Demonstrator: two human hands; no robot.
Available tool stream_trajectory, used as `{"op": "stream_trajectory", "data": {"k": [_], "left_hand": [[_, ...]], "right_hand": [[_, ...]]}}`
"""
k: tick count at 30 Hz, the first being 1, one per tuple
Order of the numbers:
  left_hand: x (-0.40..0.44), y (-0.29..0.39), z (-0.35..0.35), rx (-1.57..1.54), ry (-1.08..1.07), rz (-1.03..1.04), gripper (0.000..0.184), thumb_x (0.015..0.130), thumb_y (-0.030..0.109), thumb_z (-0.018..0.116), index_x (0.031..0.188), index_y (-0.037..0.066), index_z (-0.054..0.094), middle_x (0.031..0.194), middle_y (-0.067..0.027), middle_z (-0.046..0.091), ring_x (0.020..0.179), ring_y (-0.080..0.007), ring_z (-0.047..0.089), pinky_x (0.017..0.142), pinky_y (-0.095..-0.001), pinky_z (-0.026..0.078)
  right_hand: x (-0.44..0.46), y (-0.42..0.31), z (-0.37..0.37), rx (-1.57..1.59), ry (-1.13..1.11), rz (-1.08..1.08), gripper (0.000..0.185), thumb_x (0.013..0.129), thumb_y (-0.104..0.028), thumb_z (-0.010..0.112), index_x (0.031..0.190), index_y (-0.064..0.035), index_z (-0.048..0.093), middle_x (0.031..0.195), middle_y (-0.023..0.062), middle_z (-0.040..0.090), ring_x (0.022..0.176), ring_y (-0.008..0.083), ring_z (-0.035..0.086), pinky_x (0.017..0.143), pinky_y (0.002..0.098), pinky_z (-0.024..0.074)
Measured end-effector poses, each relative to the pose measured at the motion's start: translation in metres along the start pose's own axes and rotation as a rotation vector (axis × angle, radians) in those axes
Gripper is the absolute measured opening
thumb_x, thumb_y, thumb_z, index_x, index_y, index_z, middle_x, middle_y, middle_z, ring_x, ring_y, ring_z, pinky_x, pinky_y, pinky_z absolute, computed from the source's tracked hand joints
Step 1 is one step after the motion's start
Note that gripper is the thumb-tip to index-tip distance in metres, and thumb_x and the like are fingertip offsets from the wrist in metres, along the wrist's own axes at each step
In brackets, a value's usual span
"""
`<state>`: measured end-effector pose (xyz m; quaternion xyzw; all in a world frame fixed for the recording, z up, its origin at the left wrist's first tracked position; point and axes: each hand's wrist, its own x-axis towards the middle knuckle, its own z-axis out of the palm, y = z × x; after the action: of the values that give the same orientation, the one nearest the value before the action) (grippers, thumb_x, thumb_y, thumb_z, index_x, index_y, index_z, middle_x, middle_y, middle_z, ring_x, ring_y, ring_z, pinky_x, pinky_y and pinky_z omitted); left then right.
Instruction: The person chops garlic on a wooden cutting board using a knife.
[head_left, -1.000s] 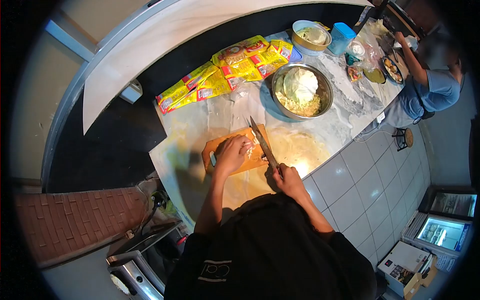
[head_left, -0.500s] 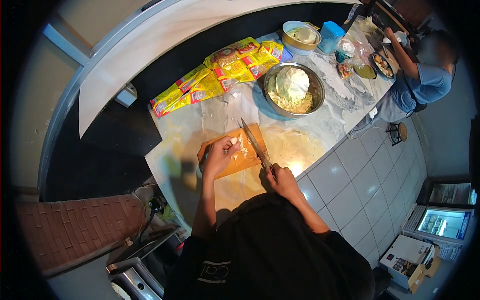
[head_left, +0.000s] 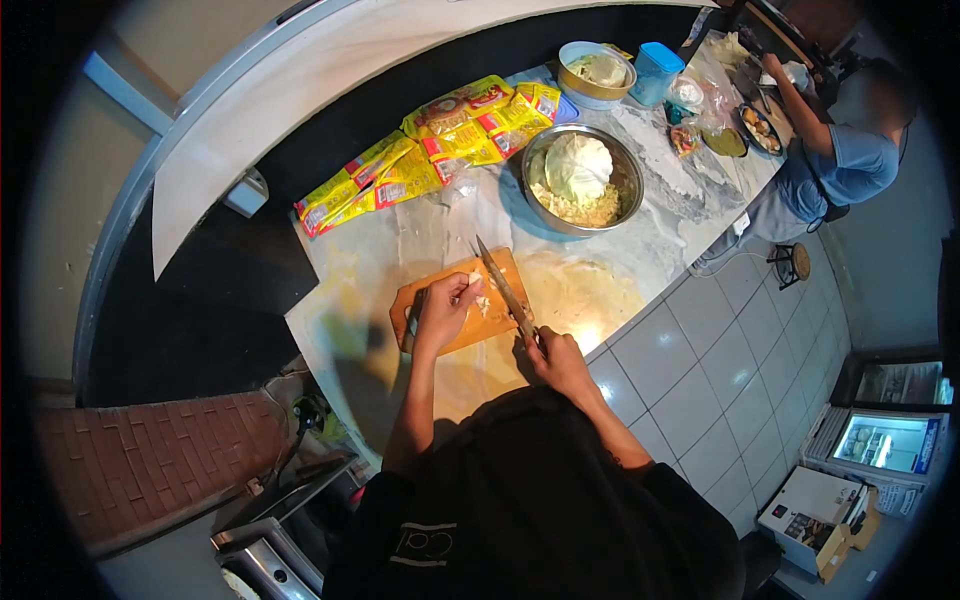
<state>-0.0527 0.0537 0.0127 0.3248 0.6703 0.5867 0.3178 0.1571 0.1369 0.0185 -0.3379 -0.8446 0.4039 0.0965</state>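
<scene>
My left hand (head_left: 445,312) is over the left half of an orange-brown cutting board (head_left: 465,338), its fingertips pinched on a small pale piece of food (head_left: 475,279). Small chopped pale bits (head_left: 483,304) lie on the board beside those fingers. My right hand (head_left: 560,362) is wrapped round the handle of a long knife (head_left: 506,289), whose blade slants up and left across the board's right part. Beyond the board stands a metal bowl (head_left: 632,205) holding a cabbage (head_left: 578,170) and shredded pale food (head_left: 585,210).
Yellow packets (head_left: 430,150) line the counter's back edge. Farther right stand a second bowl (head_left: 596,92), a blue container (head_left: 656,73), a plate of food (head_left: 761,130) and plastic bags. A person in a blue shirt (head_left: 862,162) works at the far right, near a stool (head_left: 790,263).
My left hand has lifted slightly from the chopped bits, with a pale piece now visible at its fingertips. The whole view has shifted, moving the counter and bowls left in the picture.
</scene>
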Motion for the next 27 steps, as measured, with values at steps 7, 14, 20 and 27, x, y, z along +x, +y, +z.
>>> {"op": "stream_trajectory", "data": {"k": [7,14,20,27], "left_hand": [[0.002,0.03,0.02,0.42,0.023,0.052,0.021,0.091,0.017,0.061,0.085,-0.003,0.062,0.07,-0.0168,0.061,0.063,-0.0267,0.061,0.061,-0.0331,0.045],[0.01,0.026,0.038,0.498,0.051,0.166,0.018,0.088,0.017,0.061,0.089,-0.001,0.065,0.079,-0.0191,0.063,0.076,-0.0387,0.06,0.067,-0.0435,0.046],[0.004,0.03,0.035,0.488,0.067,0.132,0.016,0.087,0.013,0.063,0.095,0.0,0.067,0.087,-0.0182,0.067,0.08,-0.0354,0.065,0.071,-0.0395,0.05],[-0.004,0.027,0.006,0.314,0.192,0.034,0.017,0.086,0.009,0.066,0.1,-0.001,0.066,0.09,-0.0169,0.07,0.079,-0.0253,0.069,0.071,-0.0331,0.054]], "right_hand": [[0.003,-0.005,-0.005,0.0,-0.037,0.068,0.022,0.088,-0.018,0.06,0.091,0.0037,0.061,0.061,0.0259,0.058,0.059,0.0438,0.059,0.056,0.0498,0.0466],[0.005,0.003,-0.002,0.031,0.048,0.059,0.024,0.089,-0.018,0.059,0.088,0.0059,0.06,0.061,0.0276,0.057,0.06,0.0451,0.059,0.056,0.0504,0.0456],[0.008,0.003,-0.004,0.061,-0.017,0.052,0.023,0.089,-0.018,0.059,0.09,0.0044,0.061,0.064,0.0282,0.059,0.063,0.046,0.059,0.058,0.0511,0.0461],[0.005,0.002,-0.001,0.061,-0.056,0.017,0.02,0.087,-0.017,0.06,0.093,0.0018,0.063,0.066,0.0279,0.059,0.065,0.0461,0.06,0.059,0.0503,0.0467]]}}
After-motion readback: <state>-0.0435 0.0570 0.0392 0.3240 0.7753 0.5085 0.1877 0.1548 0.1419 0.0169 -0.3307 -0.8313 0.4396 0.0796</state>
